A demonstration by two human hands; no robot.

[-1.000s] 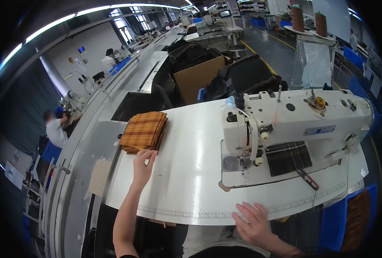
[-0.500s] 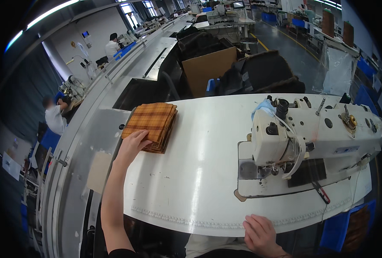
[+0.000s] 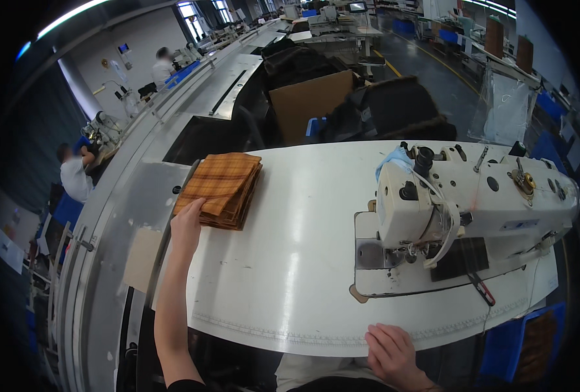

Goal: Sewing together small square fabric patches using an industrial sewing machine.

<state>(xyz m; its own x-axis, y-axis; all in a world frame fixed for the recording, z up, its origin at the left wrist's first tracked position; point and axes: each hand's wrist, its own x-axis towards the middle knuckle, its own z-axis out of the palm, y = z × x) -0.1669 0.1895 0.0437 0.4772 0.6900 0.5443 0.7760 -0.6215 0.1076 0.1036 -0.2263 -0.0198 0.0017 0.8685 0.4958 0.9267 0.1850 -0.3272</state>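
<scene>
A stack of orange-brown plaid fabric pieces [image 3: 221, 181] lies at the far left of the white sewing table [image 3: 290, 274]. My left hand [image 3: 187, 223] reaches to its near left corner, fingers and thumb closed on the edge of the top piece. That piece's near edge is slightly raised and bent; the fingertips are partly hidden. My right hand [image 3: 392, 353] rests at the table's front edge with loosely bent fingers lying side by side. Nothing shows in it, and its thumb is hidden. Farther right stands a white sewing machine [image 3: 472, 196].
Red-and-black thread snips [image 3: 483, 291] lie before the machine. A printed ruler strip [image 3: 290, 337] follows the table's front edge. Behind the table are a cardboard box [image 3: 313, 104] and dark fabric heaps [image 3: 388, 108]. A blue bin [image 3: 512, 346] stands lower right. Two people sit at the left.
My left fingers have drawn back from over the stack to its near left corner, and the top piece's near edge now bends up. The right hand stays put. The whole view has shifted slightly.
</scene>
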